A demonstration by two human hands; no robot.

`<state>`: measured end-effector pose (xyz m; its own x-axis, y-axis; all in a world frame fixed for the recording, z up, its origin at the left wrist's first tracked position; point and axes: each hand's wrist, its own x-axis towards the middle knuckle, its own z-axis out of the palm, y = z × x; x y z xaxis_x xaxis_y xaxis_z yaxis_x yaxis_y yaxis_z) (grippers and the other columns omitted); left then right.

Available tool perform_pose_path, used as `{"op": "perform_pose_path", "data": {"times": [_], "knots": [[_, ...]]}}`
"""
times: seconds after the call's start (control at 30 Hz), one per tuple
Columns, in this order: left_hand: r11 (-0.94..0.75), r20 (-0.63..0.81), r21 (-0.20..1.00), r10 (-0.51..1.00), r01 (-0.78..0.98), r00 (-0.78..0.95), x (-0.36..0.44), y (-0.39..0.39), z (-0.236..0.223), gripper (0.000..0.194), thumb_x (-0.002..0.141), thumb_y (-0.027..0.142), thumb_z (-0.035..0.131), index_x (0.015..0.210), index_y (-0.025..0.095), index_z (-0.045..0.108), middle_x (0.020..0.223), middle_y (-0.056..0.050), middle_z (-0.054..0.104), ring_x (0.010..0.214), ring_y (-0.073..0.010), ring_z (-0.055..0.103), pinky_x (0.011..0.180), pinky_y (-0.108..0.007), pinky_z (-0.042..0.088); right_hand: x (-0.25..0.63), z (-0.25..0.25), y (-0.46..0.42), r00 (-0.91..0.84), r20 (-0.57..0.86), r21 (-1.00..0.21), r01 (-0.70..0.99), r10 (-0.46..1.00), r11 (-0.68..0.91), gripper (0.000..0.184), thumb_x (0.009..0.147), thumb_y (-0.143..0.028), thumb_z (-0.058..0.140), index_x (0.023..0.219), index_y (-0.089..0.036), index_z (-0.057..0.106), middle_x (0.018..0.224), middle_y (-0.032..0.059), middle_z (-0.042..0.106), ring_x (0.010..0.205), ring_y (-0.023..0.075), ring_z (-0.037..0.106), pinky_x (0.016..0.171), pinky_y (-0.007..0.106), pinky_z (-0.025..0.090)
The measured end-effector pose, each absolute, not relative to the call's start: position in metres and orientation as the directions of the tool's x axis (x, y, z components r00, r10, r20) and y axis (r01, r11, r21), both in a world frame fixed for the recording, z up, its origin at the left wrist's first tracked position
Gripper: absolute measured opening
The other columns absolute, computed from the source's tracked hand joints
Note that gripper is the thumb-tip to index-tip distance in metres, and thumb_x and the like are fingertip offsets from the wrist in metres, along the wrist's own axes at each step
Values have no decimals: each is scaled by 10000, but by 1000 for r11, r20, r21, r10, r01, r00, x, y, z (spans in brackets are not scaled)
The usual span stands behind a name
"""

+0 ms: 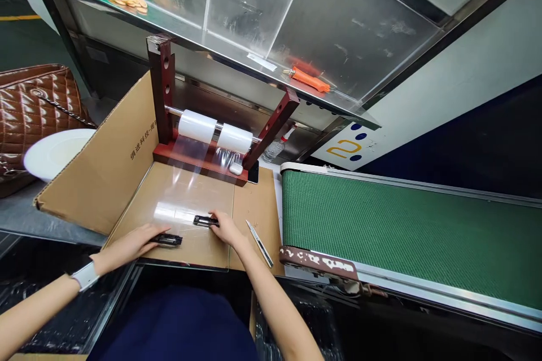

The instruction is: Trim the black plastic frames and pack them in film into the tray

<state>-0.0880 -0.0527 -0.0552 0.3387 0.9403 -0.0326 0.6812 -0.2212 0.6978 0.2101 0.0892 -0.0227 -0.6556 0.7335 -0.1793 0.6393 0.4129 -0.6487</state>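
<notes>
My left hand (141,238) is closed on one end of a small black rectangular part (170,240) near the front edge of the work surface. A similar black part (204,220), with a lighter slot along it, is pinched in my right hand (223,227) a little farther right and back. Both parts are over a clear sheet (212,248) lying on cardboard. Their exact kind I cannot make out. Behind them, two rolls of clear film (197,126) hang on a rod in a dark red stand (203,166), with film drawn down toward me.
A utility knife (259,243) lies right of my right hand. Upright cardboard (105,152) walls the left side, beside a white bowl (57,152) and a brown quilted bag (38,107). A green conveyor belt (402,231) runs rightward. An orange-handled tool (310,79) rests on the overhead shelf.
</notes>
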Motion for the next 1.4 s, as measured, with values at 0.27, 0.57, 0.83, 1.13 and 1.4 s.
{"op": "perform_pose_path", "data": {"times": [0.27,0.57,0.83,1.13,1.4], "knots": [[-229,-64,711,921,665,385,-94,-84,-55,474,977,329,379,1449,369,339,1234,-12,536,1141,-144,496,1017,-266,366,225,-23,29,-722,-156,-660,584,674,473,447,775,-121,578,1218,-153,521,1102,74,590,1016,187,542,932,335,437],[-231,-37,686,936,690,350,-94,-96,-63,452,970,328,394,1422,343,407,1314,2,517,1202,-169,467,1053,-297,351,233,-31,-22,-737,-53,-671,526,674,523,459,796,-76,535,1246,-153,486,1159,75,560,1080,196,493,982,349,413],[-144,-61,763,954,630,292,-73,-109,-56,408,930,412,463,1327,343,522,1324,31,514,1223,-156,467,1097,-285,295,235,-34,-17,-750,-49,-705,493,659,509,458,808,-95,532,1260,-140,476,1169,86,548,1093,194,485,992,350,416],[354,-415,870,901,345,123,-1,-133,-66,394,857,518,454,964,175,615,890,-36,637,848,-177,609,782,-266,458,238,-29,-8,-771,-93,-696,503,631,513,458,806,-145,560,1258,-141,483,1140,97,562,1064,193,514,948,343,443],[609,-614,786,752,-102,-242,-41,-165,-72,978,539,858,537,1129,79,493,1078,-180,604,967,-263,584,954,-400,422,174,-20,-22,-792,-20,-647,476,610,596,458,838,-219,575,1276,-132,471,1147,87,554,1080,202,486,1000,335,398]]}}
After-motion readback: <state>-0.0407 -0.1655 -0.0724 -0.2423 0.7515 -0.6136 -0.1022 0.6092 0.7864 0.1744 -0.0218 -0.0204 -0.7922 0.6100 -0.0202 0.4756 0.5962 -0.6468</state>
